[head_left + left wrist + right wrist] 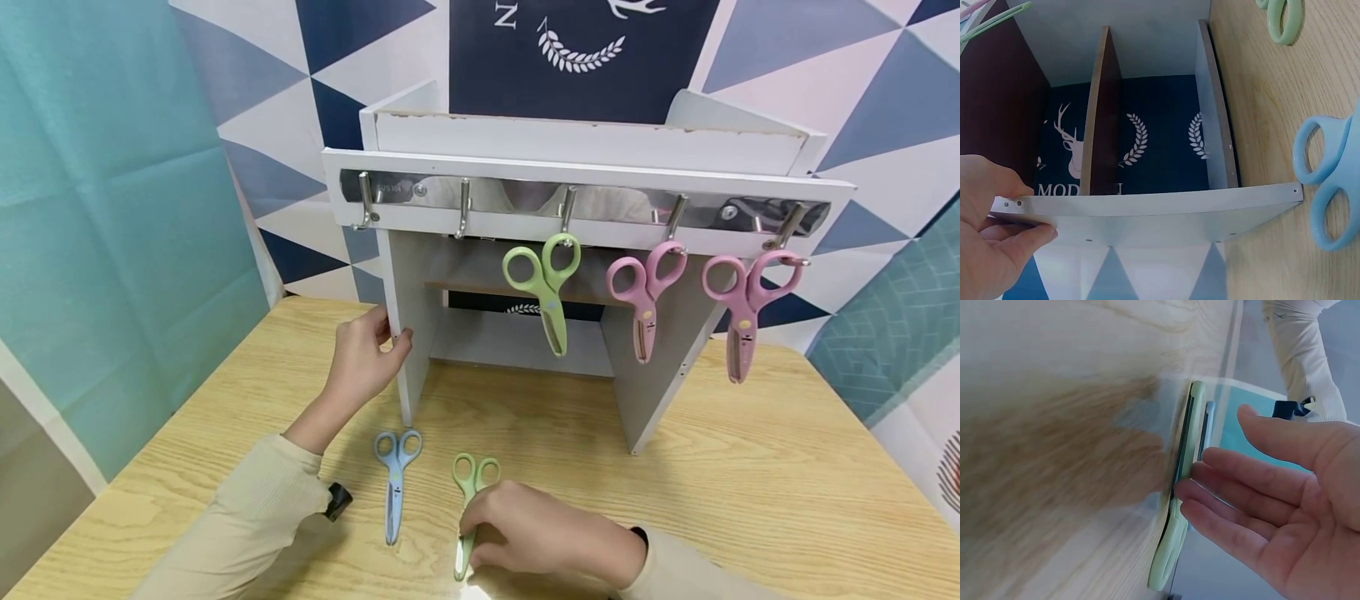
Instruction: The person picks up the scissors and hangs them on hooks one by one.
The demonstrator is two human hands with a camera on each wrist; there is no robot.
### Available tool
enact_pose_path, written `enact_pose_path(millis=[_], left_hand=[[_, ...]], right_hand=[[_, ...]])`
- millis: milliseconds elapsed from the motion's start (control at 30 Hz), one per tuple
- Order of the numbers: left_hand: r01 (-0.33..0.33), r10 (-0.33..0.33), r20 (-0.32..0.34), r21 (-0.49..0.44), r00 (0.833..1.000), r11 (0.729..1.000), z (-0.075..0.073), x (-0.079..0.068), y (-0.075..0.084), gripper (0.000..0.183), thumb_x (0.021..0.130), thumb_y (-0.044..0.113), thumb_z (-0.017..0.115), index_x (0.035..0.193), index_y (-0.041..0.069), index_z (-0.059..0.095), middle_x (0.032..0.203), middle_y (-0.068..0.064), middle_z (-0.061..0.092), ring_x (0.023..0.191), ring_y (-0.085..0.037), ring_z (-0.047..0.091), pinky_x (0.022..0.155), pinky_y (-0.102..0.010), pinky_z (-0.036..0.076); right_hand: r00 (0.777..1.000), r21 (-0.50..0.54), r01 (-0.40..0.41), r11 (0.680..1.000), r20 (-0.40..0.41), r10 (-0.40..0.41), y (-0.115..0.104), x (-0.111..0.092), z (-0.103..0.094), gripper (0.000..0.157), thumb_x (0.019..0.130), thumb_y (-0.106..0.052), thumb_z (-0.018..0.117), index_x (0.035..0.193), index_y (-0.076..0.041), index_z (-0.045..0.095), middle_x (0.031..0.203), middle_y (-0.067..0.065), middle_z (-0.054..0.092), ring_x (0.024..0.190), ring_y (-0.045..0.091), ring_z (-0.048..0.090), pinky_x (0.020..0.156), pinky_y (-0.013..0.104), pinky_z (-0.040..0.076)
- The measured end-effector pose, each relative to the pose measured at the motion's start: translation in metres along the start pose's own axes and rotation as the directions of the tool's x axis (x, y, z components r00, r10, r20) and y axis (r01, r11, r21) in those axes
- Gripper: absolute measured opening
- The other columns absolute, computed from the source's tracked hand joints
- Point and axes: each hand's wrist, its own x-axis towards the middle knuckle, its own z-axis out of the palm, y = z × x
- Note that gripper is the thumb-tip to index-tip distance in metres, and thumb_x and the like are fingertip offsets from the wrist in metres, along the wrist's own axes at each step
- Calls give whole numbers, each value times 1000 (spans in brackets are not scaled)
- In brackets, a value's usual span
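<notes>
My left hand [362, 354] grips the front edge of the left side panel [1147, 206] of a white shelf unit, thumb on one face and fingers on the other. On the tabletop, my right hand [528, 532] is at the blades of a pair of green scissors [1175, 540], which lies flat with its handles away from me. In the right wrist view its fingers are loosely bent beside the scissors, and the thumb stands well apart. Blue scissors [394, 487] lie to the left of the green pair, near the foot of the panel.
A metal hook rail [517, 197] crosses the unit's top front. Green scissors [552, 317] and two pink pairs, one inner [644, 310] and one outer [742, 329], hang from its hooks; the two left hooks hold nothing. Patterned cloth [277, 150] stands behind the wooden table [750, 500].
</notes>
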Motion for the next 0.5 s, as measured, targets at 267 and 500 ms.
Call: enact_pose_path(millis=[267, 500], left_hand=[[-7, 7, -1, 2, 1000, 1000, 0, 0, 0, 27, 84, 0, 62, 109, -11, 64, 102, -27, 71, 96, -35, 71, 84, -44, 59], [-9, 9, -1, 0, 1000, 1000, -1, 0, 2, 29, 84, -1, 62, 110, -11, 64, 104, -28, 70, 99, -36, 70, 85, -44, 59]], right_hand=[[998, 37, -63, 997, -21, 63, 11, -14, -7, 20, 84, -22, 72, 102, -11, 74, 103, -5, 73, 100, 3, 65, 86, 16, 55], [997, 52, -49, 997, -55, 52, 25, -26, -11, 19, 85, -24, 71, 100, -11, 74, 101, -4, 74, 98, 4, 66, 83, 18, 56]])
